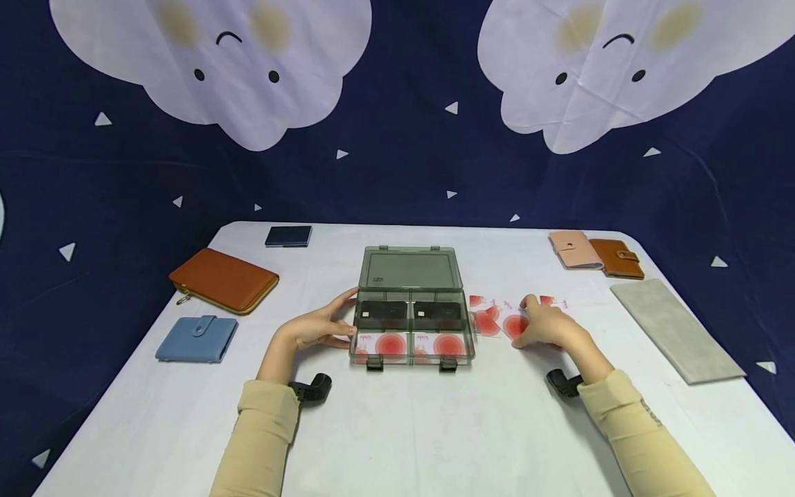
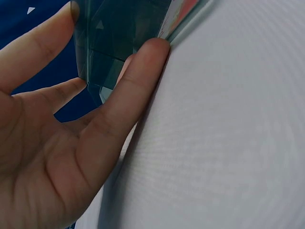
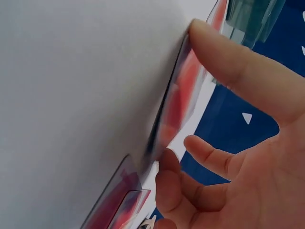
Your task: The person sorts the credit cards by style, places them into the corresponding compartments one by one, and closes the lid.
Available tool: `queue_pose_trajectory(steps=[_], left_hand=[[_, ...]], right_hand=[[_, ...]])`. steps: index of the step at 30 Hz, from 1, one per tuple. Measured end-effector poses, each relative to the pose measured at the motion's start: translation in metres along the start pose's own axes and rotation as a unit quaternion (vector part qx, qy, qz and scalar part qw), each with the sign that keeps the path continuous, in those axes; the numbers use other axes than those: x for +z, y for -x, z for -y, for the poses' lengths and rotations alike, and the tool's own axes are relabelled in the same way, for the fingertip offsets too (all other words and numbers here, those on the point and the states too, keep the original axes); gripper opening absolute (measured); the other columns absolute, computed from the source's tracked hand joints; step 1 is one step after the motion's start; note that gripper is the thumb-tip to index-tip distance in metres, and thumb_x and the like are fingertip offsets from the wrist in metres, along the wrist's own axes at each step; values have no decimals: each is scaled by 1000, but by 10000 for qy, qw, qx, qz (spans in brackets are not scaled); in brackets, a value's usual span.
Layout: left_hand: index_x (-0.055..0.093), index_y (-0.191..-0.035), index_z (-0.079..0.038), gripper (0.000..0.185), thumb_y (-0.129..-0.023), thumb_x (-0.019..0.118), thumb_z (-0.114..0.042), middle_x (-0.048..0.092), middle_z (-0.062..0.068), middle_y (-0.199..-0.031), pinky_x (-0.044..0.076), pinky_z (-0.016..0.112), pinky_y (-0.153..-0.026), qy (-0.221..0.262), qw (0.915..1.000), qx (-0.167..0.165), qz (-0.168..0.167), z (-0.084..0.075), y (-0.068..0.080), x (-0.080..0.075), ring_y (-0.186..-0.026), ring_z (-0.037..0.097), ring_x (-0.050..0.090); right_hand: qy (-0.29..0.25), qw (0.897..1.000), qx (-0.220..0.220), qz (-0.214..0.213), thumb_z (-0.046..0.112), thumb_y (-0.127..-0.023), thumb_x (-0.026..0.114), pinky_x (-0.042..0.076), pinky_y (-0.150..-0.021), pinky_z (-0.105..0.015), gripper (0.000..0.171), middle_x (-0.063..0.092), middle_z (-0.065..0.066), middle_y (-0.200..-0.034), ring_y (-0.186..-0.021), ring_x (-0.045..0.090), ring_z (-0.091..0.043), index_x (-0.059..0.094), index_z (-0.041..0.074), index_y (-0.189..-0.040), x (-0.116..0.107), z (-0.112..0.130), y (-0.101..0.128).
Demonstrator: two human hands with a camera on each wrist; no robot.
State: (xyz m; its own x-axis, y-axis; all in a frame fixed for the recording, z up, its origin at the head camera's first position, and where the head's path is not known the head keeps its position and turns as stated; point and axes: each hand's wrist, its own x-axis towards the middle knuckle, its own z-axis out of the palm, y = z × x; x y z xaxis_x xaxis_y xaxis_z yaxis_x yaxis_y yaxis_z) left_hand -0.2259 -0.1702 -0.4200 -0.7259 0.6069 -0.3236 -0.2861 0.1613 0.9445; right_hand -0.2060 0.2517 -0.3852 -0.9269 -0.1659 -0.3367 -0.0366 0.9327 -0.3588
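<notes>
A translucent grey-green divided box [image 1: 410, 269] stands with its lid raised. Its two back compartments hold black cards [image 1: 383, 314]; pink-and-white cards [image 1: 391, 344] lie in the two front ones. My left hand [image 1: 318, 326] rests spread fingers against the box's left wall, as the left wrist view shows. To the right of the box, my right hand [image 1: 548, 324] pinches a card with red circles [image 3: 181, 95] between thumb and fingertips at its edges. Similar cards [image 1: 484, 322] lie loose between that hand and the box; others lie partly hidden under the hand.
At left are a brown zip wallet [image 1: 223, 279], a blue wallet [image 1: 196, 339] and a dark card holder [image 1: 288, 236]. A pink wallet [image 1: 575, 250], a brown wallet [image 1: 615, 258] and a long grey wallet [image 1: 677, 331] lie at right. A dark patterned cloth [image 1: 410, 172] hangs behind the table.
</notes>
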Motion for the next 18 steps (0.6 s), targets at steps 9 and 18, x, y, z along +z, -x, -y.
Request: queue_pose_trajectory(steps=[9, 18], left_hand=[[-3, -150, -22, 88, -88, 54, 3, -7, 14, -153, 50, 45, -89, 13, 10000, 22, 8, -2, 0, 1, -85, 14, 56], [-3, -150, -22, 88, -88, 55, 4, -7, 14, -153, 50, 46, -89, 51, 10000, 25, -14, -1, 1, 1, -84, 13, 54]], right_hand=[[-172, 9985, -156, -487, 15, -77, 71, 45, -63, -42, 44, 57, -16, -87, -72, 53, -26, 50, -6, -109, -3, -1, -6], [-474, 9886, -530, -1329, 3, -85, 56, 43, -63, -43, 25, 59, -16, -87, -76, 55, -29, 51, 0, -108, -9, 8, -7]])
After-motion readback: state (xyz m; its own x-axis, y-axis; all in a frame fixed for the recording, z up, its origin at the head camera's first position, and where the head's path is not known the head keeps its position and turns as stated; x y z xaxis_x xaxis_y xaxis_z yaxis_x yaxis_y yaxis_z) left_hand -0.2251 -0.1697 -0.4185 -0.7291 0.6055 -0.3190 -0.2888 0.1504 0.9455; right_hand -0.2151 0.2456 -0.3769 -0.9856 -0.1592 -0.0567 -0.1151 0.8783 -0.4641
